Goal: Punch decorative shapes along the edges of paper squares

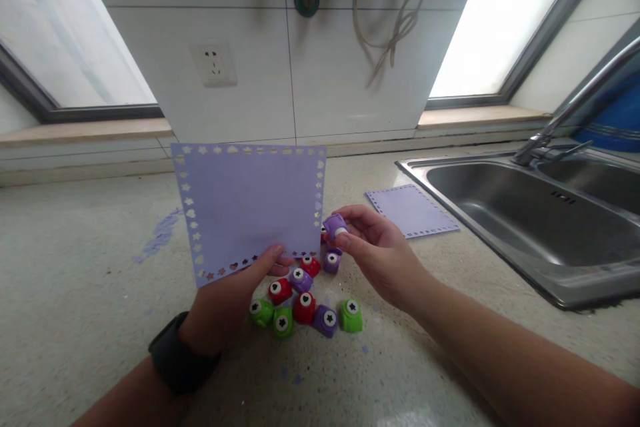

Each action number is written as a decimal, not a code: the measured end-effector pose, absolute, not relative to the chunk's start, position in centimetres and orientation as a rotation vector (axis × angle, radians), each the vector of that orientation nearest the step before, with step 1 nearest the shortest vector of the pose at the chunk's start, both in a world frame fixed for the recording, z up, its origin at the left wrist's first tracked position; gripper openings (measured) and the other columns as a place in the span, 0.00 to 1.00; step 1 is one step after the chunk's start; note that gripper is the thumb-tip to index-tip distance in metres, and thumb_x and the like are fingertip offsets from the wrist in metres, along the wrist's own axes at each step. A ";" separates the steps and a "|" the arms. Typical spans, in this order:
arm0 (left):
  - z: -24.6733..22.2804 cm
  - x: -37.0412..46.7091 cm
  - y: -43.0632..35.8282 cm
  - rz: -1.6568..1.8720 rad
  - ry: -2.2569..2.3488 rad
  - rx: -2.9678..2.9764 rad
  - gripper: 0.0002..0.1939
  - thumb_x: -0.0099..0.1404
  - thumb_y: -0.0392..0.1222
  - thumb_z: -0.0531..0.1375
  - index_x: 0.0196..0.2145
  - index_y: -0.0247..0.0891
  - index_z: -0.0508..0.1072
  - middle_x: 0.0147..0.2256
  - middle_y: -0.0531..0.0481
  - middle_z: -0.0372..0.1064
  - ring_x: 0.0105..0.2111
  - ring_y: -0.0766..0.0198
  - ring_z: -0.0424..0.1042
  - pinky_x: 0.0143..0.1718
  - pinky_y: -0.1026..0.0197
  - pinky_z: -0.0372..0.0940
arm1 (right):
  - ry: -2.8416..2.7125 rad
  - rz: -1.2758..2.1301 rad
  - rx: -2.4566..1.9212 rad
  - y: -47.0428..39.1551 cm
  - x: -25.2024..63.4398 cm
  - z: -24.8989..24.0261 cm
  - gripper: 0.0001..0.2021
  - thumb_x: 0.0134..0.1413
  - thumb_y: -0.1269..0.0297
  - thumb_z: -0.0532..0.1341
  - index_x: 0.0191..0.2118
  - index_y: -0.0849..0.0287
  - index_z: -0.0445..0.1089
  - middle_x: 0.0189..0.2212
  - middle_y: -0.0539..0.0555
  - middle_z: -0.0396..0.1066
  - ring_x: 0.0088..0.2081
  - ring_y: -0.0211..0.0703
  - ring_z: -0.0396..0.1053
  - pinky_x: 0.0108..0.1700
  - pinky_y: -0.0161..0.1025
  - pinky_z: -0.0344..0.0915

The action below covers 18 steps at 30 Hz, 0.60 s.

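Note:
My left hand (267, 263) pinches the lower edge of a purple sheet of paper (250, 207) and holds it raised above the counter. Small punched shapes, such as stars and hearts, run along all its sides. Between thumb and fingers of my right hand (375, 240) is a purple craft punch (335, 225), close to the sheet's right edge. Below the sheet lie several more small punches: a red punch (305, 307), a purple punch (326, 321) and a green punch (351, 315) among them, with dark shapes on their white round tops.
A second purple sheet with a punched border (413, 209) lies on the speckled counter (90, 320), left of the steel sink (500, 213) and its tap (540, 140). Purple paper bits (159, 235) are heaped at left; a few more are scattered in front. A tiled wall stands behind.

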State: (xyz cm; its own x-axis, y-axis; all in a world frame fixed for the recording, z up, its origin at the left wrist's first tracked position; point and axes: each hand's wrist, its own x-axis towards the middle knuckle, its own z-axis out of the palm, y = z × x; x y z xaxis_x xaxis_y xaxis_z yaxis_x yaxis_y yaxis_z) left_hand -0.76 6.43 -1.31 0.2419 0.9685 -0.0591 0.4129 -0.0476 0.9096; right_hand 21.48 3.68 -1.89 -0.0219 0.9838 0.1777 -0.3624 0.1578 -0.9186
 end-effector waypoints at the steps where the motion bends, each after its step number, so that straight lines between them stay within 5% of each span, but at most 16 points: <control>1: -1.4 -0.8 6.5 0.782 1.326 1.599 0.17 0.63 0.57 0.59 0.28 0.44 0.79 0.32 0.48 0.82 0.36 0.51 0.82 0.47 0.51 0.75 | -1.052 1.276 -0.785 3.7 21.5 -1.9 0.15 0.49 0.63 0.74 0.43 0.54 0.74 0.35 0.49 0.77 0.37 0.38 0.76 0.44 0.38 0.72; 7: -1.5 -0.5 6.2 0.842 1.394 1.513 0.15 0.60 0.56 0.63 0.25 0.44 0.78 0.29 0.49 0.82 0.35 0.51 0.81 0.46 0.52 0.75 | -1.095 1.256 -0.827 3.7 21.5 -1.9 0.14 0.48 0.63 0.74 0.42 0.53 0.75 0.35 0.49 0.76 0.37 0.38 0.74 0.42 0.39 0.72; 18: -0.9 -0.4 5.9 0.801 1.459 1.623 0.14 0.56 0.59 0.63 0.26 0.48 0.79 0.31 0.50 0.82 0.39 0.49 0.81 0.59 0.51 0.66 | -1.108 1.384 -0.852 3.6 21.3 -1.9 0.16 0.44 0.63 0.76 0.41 0.54 0.78 0.33 0.49 0.77 0.34 0.37 0.73 0.38 0.37 0.72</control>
State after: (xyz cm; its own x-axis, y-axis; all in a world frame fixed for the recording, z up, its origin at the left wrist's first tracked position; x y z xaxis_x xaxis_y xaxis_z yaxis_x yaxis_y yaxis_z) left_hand -0.44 5.88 -0.89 0.1369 0.9892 -0.0527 0.4868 -0.0208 0.8733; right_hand 21.26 3.57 -1.92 -0.1259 0.9872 0.0979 -0.3109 0.0544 -0.9489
